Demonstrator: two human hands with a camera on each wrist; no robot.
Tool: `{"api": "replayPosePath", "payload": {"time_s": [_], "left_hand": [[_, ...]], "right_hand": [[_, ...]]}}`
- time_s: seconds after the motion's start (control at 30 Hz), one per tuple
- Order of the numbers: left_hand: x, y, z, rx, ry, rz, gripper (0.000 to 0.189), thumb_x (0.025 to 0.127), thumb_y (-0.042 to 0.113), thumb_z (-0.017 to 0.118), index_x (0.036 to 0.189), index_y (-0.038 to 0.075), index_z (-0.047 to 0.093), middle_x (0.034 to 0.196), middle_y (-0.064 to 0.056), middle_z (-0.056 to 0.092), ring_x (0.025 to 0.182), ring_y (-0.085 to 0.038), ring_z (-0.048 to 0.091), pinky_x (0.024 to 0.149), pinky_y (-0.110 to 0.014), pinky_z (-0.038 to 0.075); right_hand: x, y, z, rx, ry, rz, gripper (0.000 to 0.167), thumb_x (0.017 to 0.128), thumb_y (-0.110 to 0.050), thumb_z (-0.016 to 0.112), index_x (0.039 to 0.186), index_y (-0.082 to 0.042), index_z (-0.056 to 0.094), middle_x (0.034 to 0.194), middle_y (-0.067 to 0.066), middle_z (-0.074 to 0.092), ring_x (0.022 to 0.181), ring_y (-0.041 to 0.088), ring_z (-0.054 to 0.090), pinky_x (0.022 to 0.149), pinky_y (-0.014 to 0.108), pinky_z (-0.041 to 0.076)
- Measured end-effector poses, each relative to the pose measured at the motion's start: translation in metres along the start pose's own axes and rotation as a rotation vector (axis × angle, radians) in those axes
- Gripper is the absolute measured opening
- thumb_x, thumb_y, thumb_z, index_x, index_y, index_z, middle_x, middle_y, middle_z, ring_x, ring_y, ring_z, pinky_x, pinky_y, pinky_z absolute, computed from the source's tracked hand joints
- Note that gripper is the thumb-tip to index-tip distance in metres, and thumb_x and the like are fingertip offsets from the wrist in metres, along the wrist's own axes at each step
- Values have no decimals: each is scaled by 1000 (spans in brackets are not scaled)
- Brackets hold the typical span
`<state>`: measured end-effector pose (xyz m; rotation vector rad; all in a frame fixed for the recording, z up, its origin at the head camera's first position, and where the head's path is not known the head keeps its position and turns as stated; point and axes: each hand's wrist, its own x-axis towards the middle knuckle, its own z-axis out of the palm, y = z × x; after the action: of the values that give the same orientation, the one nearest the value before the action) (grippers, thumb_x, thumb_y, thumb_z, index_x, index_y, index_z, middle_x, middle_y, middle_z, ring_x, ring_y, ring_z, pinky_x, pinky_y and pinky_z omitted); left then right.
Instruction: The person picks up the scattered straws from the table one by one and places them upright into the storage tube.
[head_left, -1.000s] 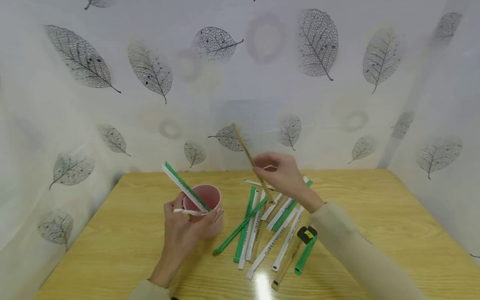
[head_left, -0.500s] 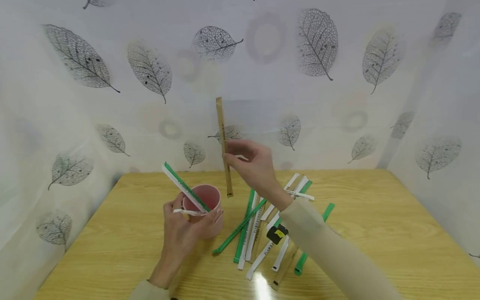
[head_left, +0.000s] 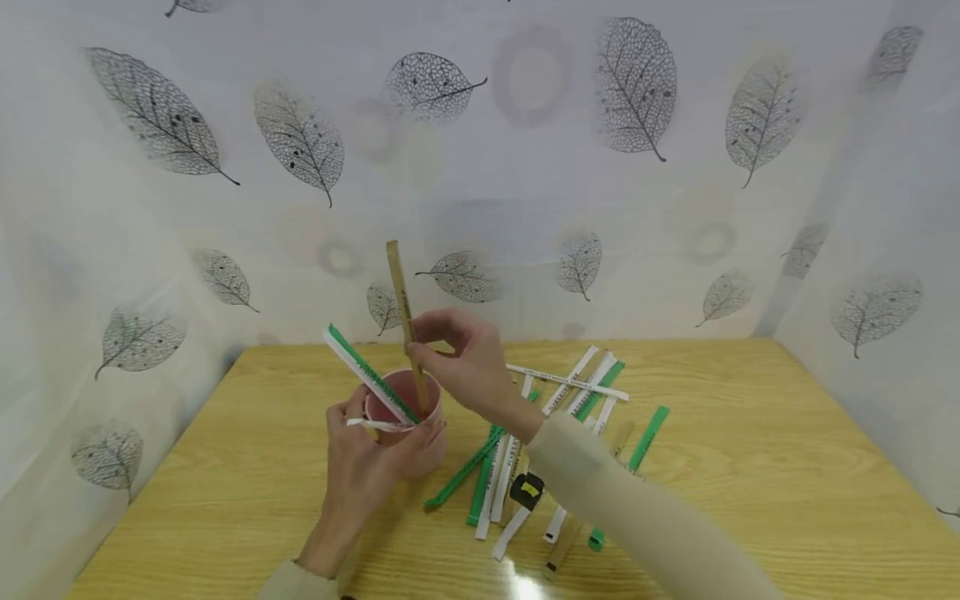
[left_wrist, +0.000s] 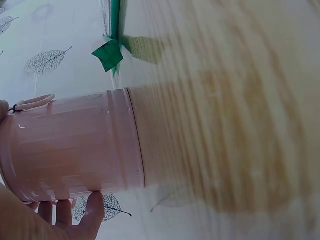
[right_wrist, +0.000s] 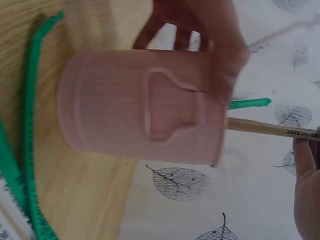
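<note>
My left hand (head_left: 360, 467) grips a pink cup (head_left: 429, 454) by its side, fingers behind it and thumb near the rim. In the left wrist view the cup (left_wrist: 70, 145) stands on the table. My right hand (head_left: 472, 367) pinches a brown paper-wrapped straw (head_left: 399, 287) near its middle; its lower end is inside the cup. A green wrapped straw (head_left: 371, 371) and a white wrapped straw (head_left: 348, 358) lean out of the cup to the left. A short white strip (head_left: 367, 422) crosses the rim by the left hand; its kind is unclear.
Several white, green and brown wrapped straws (head_left: 506, 467) lie in a loose pile right of the cup, partly under my right forearm. A small black device (head_left: 527, 490) is at the right wrist. A leaf-printed sheet (head_left: 517, 208) stands behind the wooden table (head_left: 750, 467).
My right hand has carried the brown straw leftward from above the pile, turned it more upright, then lowered it into the cup. The left hand and cup have stayed put.
</note>
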<state>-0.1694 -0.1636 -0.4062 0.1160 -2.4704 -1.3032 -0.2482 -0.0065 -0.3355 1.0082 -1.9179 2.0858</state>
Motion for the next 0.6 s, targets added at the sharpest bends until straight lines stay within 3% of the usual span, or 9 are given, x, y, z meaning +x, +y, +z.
{"api": "replayPosePath", "payload": {"time_s": [0.27, 0.43, 0.6], "left_hand": [[-1, 0, 1, -11, 11, 49, 72, 80, 50, 86, 138, 20, 57, 124, -11, 55, 117, -27, 38, 80, -37, 39], [-2, -1, 1, 23, 49, 100, 81, 79, 41, 89, 143, 11, 50, 125, -19, 55, 115, -31, 41, 73, -33, 42], [-1, -1, 2, -34, 35, 43, 81, 76, 45, 90, 142, 14, 54, 127, -16, 49, 116, -27, 42, 81, -38, 48]], "right_hand": [[-25, 18, -4, -95, -165, 55, 21, 89, 5, 67, 110, 3, 66, 105, 22, 70, 96, 12, 68, 85, 30, 62], [-33, 21, -12, -226, -263, -19, 12, 91, 2, 70, 103, 0, 70, 98, 15, 74, 90, 10, 69, 89, 31, 61], [-36, 26, -20, -373, -313, -115, 7, 88, 0, 73, 94, -4, 72, 90, 8, 76, 88, 9, 71, 87, 28, 59]]}}
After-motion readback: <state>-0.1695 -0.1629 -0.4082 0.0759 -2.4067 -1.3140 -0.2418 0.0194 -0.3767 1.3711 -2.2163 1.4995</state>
